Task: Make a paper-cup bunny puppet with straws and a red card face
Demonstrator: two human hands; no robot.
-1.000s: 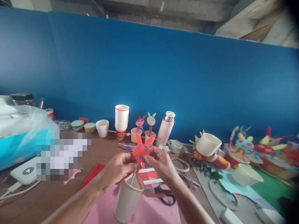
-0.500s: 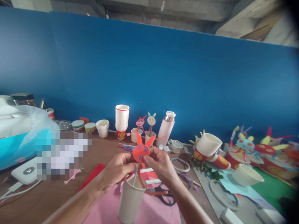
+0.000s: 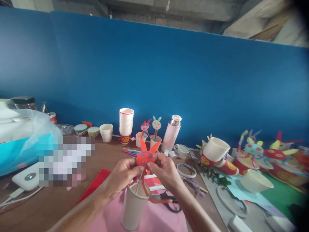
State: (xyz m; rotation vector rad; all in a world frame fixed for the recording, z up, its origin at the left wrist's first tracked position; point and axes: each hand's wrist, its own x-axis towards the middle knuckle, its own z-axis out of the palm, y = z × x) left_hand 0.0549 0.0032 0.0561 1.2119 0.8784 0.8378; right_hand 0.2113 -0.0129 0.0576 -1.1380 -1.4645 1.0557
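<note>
Between my two hands is an orange paper rabbit head (image 3: 145, 158) with long ears and a drawn face. My left hand (image 3: 123, 174) pinches its left edge, and my right hand (image 3: 166, 167) pinches its right edge. A thin stick (image 3: 138, 183) runs from below the head down into a white paper cup (image 3: 134, 209), which stands upright on pink paper (image 3: 166, 219). An orange strip (image 3: 144, 187) also reaches into the cup, and another orange strip (image 3: 160, 201) sticks out to its right. Dark-handled scissors (image 3: 172, 203) lie beside the cup, partly under my right wrist.
Behind my hands stand stacked paper cups (image 3: 126, 124), two finished rabbit cups (image 3: 155, 140) and a pink thermos (image 3: 171, 135). Tape rolls (image 3: 186, 170) and more decorated cups (image 3: 253, 158) sit at the right. A red sheet (image 3: 95, 185) and a white power bank (image 3: 26, 177) lie left.
The rabbit head and the cup have shifted very slightly left. Both hands keep their pinch on the head's edges.
</note>
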